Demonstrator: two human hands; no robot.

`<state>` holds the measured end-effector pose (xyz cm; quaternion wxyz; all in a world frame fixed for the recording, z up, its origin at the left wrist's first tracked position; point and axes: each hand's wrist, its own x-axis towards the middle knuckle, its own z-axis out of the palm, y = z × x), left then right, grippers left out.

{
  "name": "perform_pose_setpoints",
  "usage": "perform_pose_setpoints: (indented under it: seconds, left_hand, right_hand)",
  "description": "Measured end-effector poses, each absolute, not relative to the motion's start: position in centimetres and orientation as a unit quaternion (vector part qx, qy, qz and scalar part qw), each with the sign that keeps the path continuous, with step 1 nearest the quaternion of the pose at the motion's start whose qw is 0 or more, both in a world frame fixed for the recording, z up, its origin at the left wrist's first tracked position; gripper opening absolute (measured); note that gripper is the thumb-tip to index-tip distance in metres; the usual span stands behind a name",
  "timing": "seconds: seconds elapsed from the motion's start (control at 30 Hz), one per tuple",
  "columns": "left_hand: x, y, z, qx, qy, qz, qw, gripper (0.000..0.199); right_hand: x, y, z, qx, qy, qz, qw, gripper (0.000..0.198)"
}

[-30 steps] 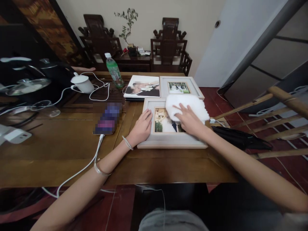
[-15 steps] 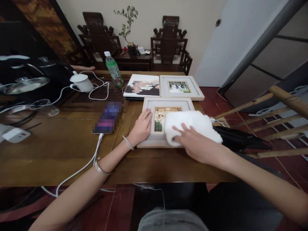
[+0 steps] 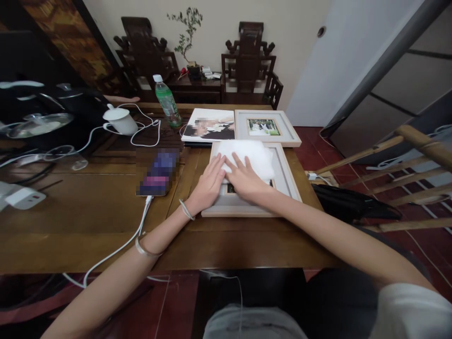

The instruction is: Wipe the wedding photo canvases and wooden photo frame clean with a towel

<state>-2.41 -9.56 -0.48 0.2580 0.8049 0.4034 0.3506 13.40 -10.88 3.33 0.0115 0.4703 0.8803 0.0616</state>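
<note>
A light wooden picture frame lies flat near the table's front edge, its photo mostly covered. Over its upper part is a folded white cloth. My right hand presses flat on this cloth, fingers spread. My left hand rests on the frame's left side, fingers stretched out, its fingertips close beside my right hand. Behind them lie a second framed picture and a white-edged photo panel on top of something dark.
Left of the frame a phone with a white charging cable lies on the table. Farther back stand a green-labelled bottle and a white lidded cup. A wooden rail chair is at the right.
My right hand has slid the white cloth left and away from me across the frame, toward my left hand. My left hand stays on the frame's left side.
</note>
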Motion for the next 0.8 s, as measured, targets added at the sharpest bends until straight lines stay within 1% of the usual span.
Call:
perform_pose_setpoints:
  seconds: [0.1, 0.2, 0.33, 0.47, 0.53, 0.67, 0.8]
  left_hand:
    - [-2.5, -9.4, -0.6, 0.810, 0.399, 0.349, 0.251, 0.060]
    - [-2.6, -9.3, -0.8, 0.810, 0.392, 0.359, 0.247, 0.060]
    - [-2.8, -9.5, -0.8, 0.806, 0.382, 0.382, 0.241, 0.058]
    - [-2.8, -9.6, -0.8, 0.802, 0.400, 0.383, 0.224, 0.057]
    - [-2.7, -9.5, -0.9, 0.808, 0.418, 0.361, 0.207, 0.055]
    - [-2.6, -9.1, -1.4, 0.835, 0.426, 0.310, 0.159, 0.049]
    - [-2.6, -8.9, -2.0, 0.835, 0.424, 0.324, 0.135, 0.043]
  right_hand:
    - [12.5, -8.1, 3.1, 0.493, 0.863, 0.107, -0.016, 0.043]
    - [11.7, -8.1, 3.3, 0.506, 0.854, 0.123, -0.013, 0.044]
    - [11.6, -12.3, 4.0, 0.478, 0.871, 0.113, 0.023, 0.041]
    - [13.4, -17.6, 4.9, 0.381, 0.919, 0.094, 0.031, 0.027]
    - [15.1, -19.5, 5.2, 0.369, 0.924, 0.091, 0.032, 0.022]
    - [19.5, -21.8, 5.7, 0.438, 0.891, 0.107, 0.054, 0.016]
    - [22.5, -22.9, 6.1, 0.478, 0.864, 0.140, 0.065, 0.013]
